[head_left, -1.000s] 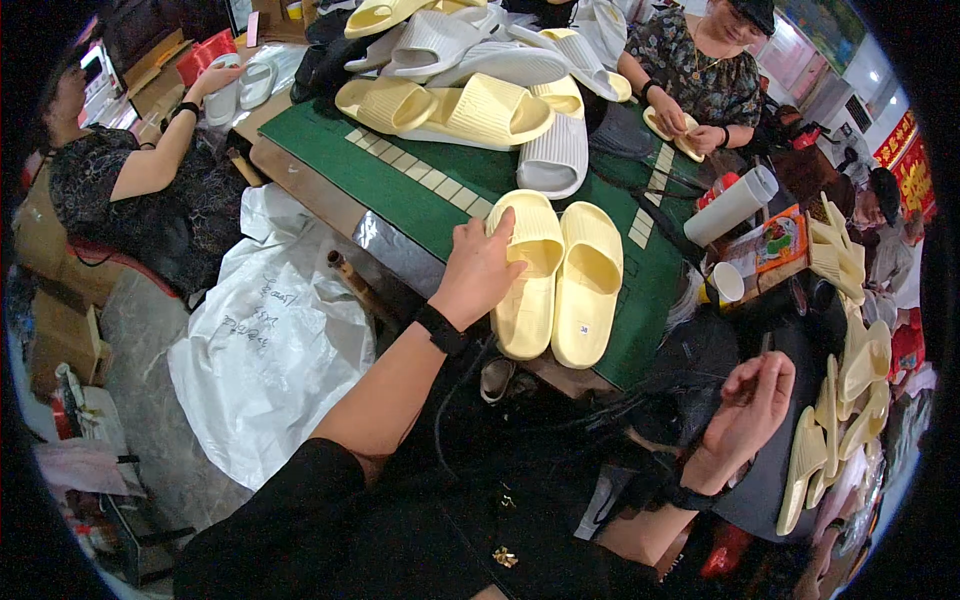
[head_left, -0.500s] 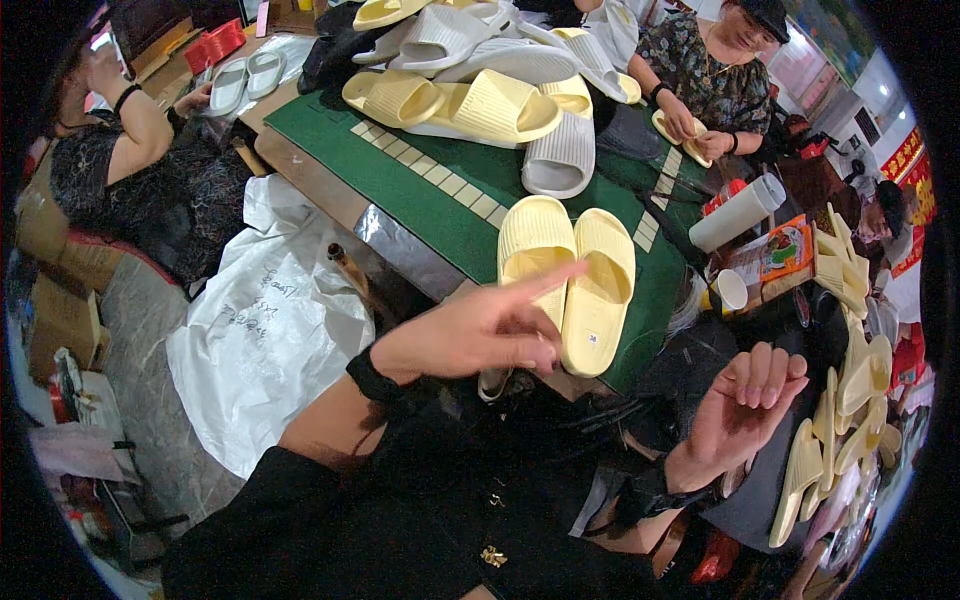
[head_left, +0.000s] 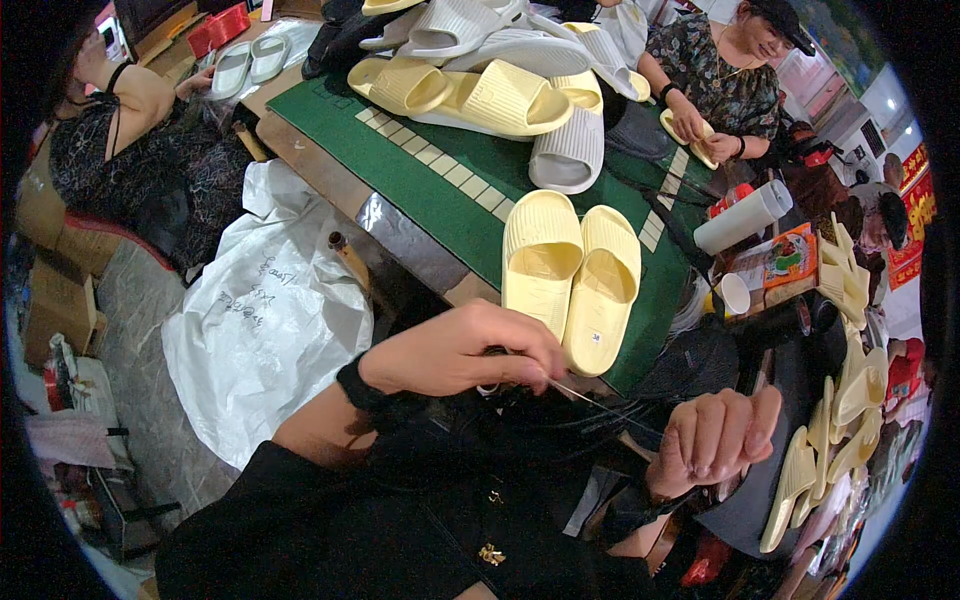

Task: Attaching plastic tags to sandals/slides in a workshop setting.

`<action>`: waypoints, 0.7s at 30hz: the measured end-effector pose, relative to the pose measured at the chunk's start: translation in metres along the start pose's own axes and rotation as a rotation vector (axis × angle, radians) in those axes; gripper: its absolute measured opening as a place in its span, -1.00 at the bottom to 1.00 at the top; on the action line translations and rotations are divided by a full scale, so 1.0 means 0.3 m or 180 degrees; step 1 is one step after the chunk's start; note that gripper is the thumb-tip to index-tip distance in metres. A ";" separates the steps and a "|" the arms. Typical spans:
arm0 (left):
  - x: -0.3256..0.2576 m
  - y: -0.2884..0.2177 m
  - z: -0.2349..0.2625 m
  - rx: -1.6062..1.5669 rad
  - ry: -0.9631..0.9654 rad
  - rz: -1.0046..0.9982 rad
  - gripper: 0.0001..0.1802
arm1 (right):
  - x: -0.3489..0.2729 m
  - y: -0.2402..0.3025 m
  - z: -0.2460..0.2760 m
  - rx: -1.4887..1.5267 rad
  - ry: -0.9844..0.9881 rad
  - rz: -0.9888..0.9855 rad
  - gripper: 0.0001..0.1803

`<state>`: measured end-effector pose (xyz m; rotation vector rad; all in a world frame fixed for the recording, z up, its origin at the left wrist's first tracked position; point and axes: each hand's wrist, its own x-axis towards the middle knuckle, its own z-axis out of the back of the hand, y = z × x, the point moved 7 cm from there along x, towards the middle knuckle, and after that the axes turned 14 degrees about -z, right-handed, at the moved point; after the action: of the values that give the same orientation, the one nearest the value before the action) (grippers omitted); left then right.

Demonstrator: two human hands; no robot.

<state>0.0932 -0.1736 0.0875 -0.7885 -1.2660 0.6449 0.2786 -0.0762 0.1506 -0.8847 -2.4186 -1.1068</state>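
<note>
My left hand [head_left: 465, 348] is closed in front of the near table edge, finger and thumb pinching a thin pale strand [head_left: 585, 399]. The strand slants down to the right, and its far end is lost against dark things. My right hand [head_left: 715, 442] is closed with curled fingers, lower right; what it holds, if anything, is hidden. Just beyond my left hand, a pair of pale yellow slide slippers lies side by side on the green mat [head_left: 410, 215]: the left slipper [head_left: 543, 235] has its heel partly behind my hand, while the right slipper [head_left: 605, 295] shows whole.
Grey and yellow slippers [head_left: 505, 95] are heaped at the far side. More yellow slippers [head_left: 795, 485] line the right. A white bottle [head_left: 742, 217] and paper cup [head_left: 733, 294] stand right. A white sack [head_left: 270, 310] lies left. Two co-workers handle slippers across the table and far left.
My left hand's outstretched index finger has curled into a pinch, and the strand now shows. My right hand has moved slightly down and left, its fingers curled.
</note>
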 end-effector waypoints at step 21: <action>-0.123 0.161 0.013 0.1126 -0.0364 0.1189 -0.80 | 0.018 -0.239 0.514 -0.3358 -0.2685 -0.1799 -0.85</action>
<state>0.0822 -0.1740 0.0274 -0.7025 -1.0708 1.1950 0.2203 0.0080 0.0149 -1.1117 -2.7012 -2.8496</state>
